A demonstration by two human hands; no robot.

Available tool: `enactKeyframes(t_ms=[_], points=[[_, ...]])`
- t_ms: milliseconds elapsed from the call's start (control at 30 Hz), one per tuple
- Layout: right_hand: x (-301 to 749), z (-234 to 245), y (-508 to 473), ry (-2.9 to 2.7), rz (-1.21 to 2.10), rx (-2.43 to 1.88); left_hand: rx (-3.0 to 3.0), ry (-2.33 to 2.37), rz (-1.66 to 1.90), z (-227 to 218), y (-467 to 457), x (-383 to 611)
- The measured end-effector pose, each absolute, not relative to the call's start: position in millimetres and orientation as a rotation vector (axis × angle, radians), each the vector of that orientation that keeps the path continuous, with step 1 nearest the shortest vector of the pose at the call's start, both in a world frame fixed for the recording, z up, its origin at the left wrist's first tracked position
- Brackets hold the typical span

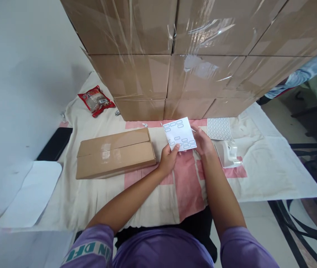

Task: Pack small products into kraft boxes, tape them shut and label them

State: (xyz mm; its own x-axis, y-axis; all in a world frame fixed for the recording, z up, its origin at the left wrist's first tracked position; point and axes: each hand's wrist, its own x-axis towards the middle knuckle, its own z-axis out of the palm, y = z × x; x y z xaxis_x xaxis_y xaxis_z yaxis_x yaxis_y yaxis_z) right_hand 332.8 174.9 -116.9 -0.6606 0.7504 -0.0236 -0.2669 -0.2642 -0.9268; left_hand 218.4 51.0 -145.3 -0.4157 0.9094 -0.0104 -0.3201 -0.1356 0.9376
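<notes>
My left hand [169, 159] grips the lower edge of a white sticker sheet [179, 130], with its thumb on top. Several blue-outlined rounded labels sit on the sheet's upper left and lower right, with blank areas between. Close against the sheet's right edge is my right hand [202, 142]. Its fingers are closed and partly hidden by the sheet, and a small white tip shows at them; what it is I cannot make out. To the left lies a closed, taped cardboard box [116, 153]. Right of my right hand stands a white plastic tape dispenser-like object [228, 154].
A tall stack of taped cardboard boxes [141, 76] rises behind. A printed label sheet [219, 129] lies near its base. Leftward are a red snack packet [96, 101], a black flat object [54, 144] and white paper [34, 193]. A cream and pink cloth [189, 186] covers the surface.
</notes>
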Motion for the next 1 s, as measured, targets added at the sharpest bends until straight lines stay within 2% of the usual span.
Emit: enactKeyframes(t_ms=[200, 400, 700, 1000], points=[[330.6, -120.1, 174.6, -1.514, 1.861, -0.763, 0.704, 1.217, 1.753, -148.0, 50.2, 219.8], [334.3, -115.4, 171.0, -1.629, 1.667, -0.738, 0.525, 1.196, 2.026, -147.5, 54.6, 219.5], [334.1, -111.8, 168.7, -1.711, 1.579, -0.728, 0.470, 1.181, 1.958, -148.6, 55.0, 219.2], [337.7, -124.7, 184.8, -1.502, 1.376, -0.894, 0.486, 1.153, 1.892, -146.8, 52.8, 217.5]])
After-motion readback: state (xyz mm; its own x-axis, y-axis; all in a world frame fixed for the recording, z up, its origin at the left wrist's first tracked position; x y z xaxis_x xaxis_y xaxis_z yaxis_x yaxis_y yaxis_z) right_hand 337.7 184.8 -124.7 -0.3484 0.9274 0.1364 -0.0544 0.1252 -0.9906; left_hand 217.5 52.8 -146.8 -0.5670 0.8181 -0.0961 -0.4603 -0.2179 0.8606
